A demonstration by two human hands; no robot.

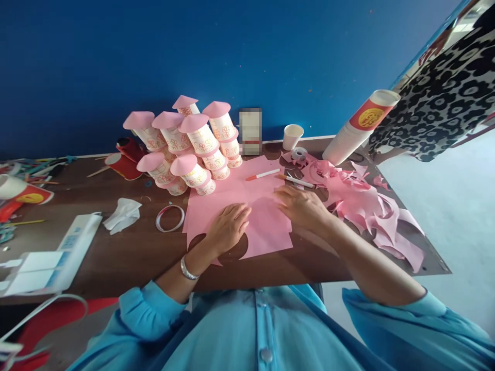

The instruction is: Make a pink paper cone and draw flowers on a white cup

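Note:
My left hand lies flat on a pink paper sheet, fingers stretched out, just above a round cut-out at the sheet's near edge. At the sheet's right side, my right hand rests with its fingers pointing left and slightly bent; nothing shows between them. Close behind it lie a marker with an orange cap and some partly hidden metal that looks like scissors. Another white marker with a red-orange cap lies on the sheet. Paper-cup towers with pink cone roofs and drawn flowers stand at the back left.
Pink paper scraps pile up at right. Behind them leans a tall stack of paper cups, near a person's patterned clothing. One white cup stands by the blue wall. A tape roll and crumpled white paper lie left.

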